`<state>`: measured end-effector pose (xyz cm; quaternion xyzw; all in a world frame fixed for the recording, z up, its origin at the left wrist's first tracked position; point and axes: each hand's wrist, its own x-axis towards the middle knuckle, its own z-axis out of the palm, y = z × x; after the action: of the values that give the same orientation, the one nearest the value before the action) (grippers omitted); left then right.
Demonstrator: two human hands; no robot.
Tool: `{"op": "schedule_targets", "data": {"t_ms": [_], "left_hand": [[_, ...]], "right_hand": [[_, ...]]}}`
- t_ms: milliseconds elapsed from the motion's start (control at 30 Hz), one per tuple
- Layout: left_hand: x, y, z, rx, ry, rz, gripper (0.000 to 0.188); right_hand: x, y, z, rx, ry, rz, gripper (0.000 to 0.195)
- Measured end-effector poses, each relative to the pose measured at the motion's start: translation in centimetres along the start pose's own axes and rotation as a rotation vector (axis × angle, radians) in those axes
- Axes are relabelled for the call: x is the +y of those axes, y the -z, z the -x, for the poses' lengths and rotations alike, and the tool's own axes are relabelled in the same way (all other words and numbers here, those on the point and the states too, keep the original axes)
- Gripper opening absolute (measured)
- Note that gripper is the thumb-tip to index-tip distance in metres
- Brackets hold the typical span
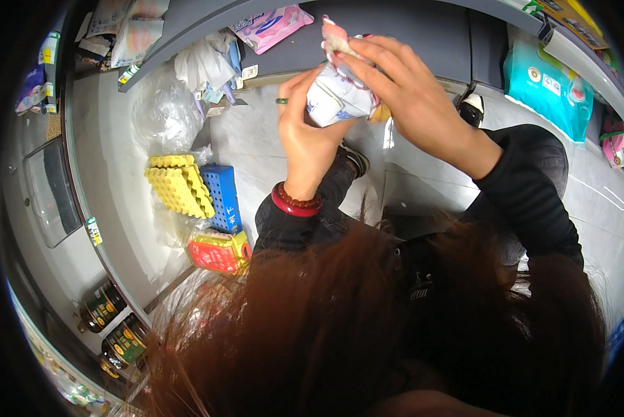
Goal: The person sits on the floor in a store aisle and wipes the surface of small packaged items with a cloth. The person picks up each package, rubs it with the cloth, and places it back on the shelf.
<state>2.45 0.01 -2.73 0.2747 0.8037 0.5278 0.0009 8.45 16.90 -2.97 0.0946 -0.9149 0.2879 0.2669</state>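
My left hand [309,133], with a green ring and red bracelets at the wrist, is closed around the side of a white soft package [335,99] with blue print. A pink-and-white cloth [337,39] lies over the package's upper end. My right hand [400,78] presses this cloth between its fingers against the package. Something yellowish shows at the package's lower right, partly hidden by my right hand. Beyond my hands, on the grey shelf, lies a pink package [271,26].
At left on the floor are clear plastic bags [168,112], yellow egg trays [179,185], a blue perforated basket [222,195] and a red-and-yellow package [219,254]. A teal package [549,94] stands at right. Dark bottles [124,341] lie lower left. Loose hair covers the lower view.
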Motion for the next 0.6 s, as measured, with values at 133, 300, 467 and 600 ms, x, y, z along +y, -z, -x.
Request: {"op": "schedule_targets", "data": {"t_ms": [133, 300, 467, 600], "left_hand": [[-1.0, 0.4, 0.1, -0.006, 0.05, 0.043, 0.069], [-0.2, 1.1, -0.4, 0.003, -0.006, 0.081, 0.067], [0.6, 0.6, -1.0, 0.03, -0.094, 0.03, 0.064], [0.5, 0.1, -0.7, 0.038, -0.104, -0.044, 0.062]], "right_hand": [[1.3, -0.2, 0.2, -0.036, -0.037, 0.14, 0.057], [3.5, 1.6, 0.0, 0.153, -0.16, -0.054, 0.053], [1.4, 3.1, -0.2, 0.184, 0.014, -0.188, 0.045], [-1.4, 2.5, -0.1, 0.104, -0.009, -0.34, 0.042]]}}
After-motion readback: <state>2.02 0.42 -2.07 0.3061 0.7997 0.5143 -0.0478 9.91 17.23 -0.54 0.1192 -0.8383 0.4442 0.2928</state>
